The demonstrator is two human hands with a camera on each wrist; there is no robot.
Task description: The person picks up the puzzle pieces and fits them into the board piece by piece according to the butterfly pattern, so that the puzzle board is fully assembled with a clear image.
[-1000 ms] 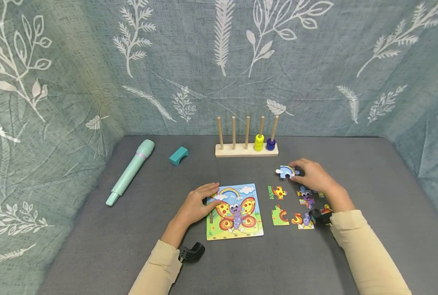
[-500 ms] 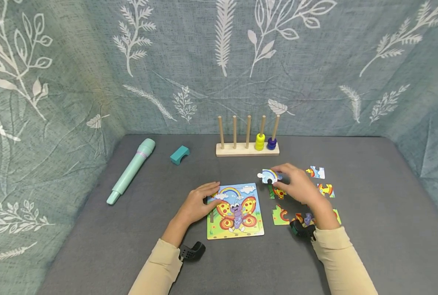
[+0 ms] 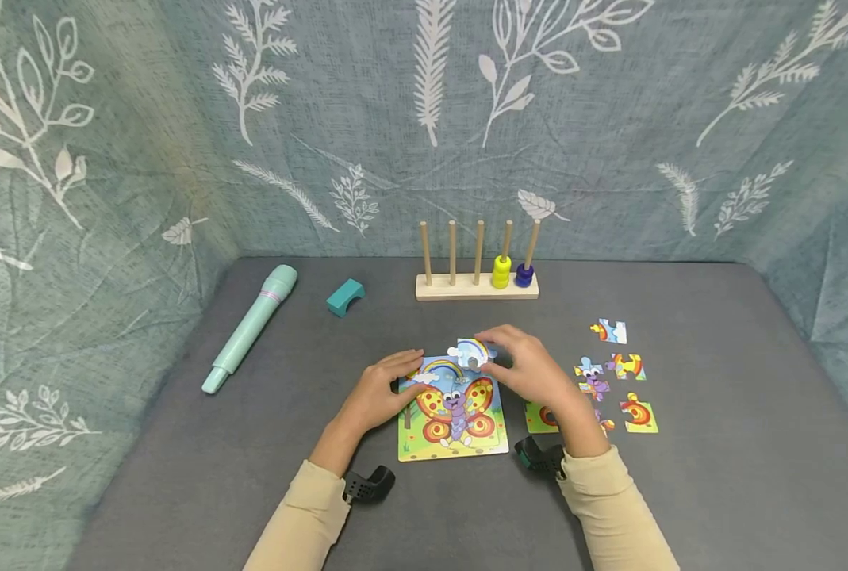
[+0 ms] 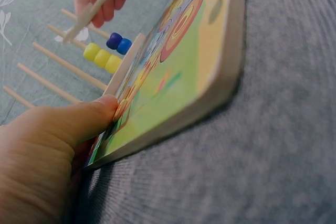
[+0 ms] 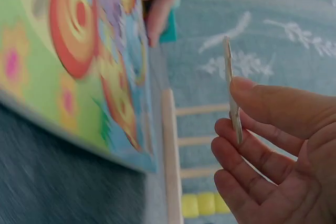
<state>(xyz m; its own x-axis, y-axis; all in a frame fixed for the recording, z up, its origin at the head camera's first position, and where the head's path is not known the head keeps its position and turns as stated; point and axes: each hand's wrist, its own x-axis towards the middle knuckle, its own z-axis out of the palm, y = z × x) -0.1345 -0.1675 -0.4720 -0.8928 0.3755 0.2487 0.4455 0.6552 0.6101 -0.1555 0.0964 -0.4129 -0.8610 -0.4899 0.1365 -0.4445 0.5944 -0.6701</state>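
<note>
The square butterfly puzzle board (image 3: 491,440) lies flat on the table. At its upper left corner my left hand (image 3: 377,396) grips it, the thumb (image 4: 100,111) on the printed face and the fingers along the edge. My right hand (image 3: 527,369) pinches a light-blue rainbow puzzle piece (image 3: 469,350), which overlaps the board's upper right part in the head view. Seen edge-on in the right wrist view, the piece (image 5: 231,85) sits between thumb and fingers, above the board.
Several loose puzzle pieces (image 3: 627,366) lie right of the board, some partly hidden by my right forearm. At the back stands a wooden peg rack (image 3: 459,292) with yellow and blue beads. A teal arch block (image 3: 345,297) and a mint-green tube (image 3: 252,325) lie left.
My right hand has carried the rainbow piece leftward from beyond the loose pieces to over the board's upper right part. My left hand has stayed on the board.
</note>
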